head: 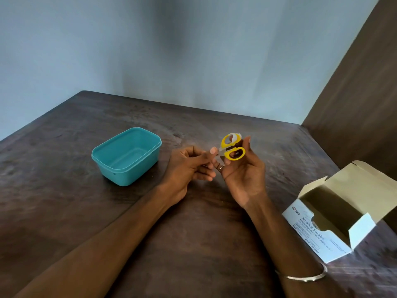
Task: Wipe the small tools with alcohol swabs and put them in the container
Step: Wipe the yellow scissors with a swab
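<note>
A small pair of scissors with yellow loop handles is held up over the middle of the table. My left hand pinches its blade end between thumb and fingers; the blades are mostly hidden. My right hand holds the handles from the right and presses a white alcohol swab against the upper yellow loop with a fingertip. A teal plastic container, open and holding nothing, stands on the table to the left of my hands.
An open cardboard box of alcohol swabs lies at the right edge of the dark wooden table. Pale walls stand behind the table, and a brown panel rises at the far right.
</note>
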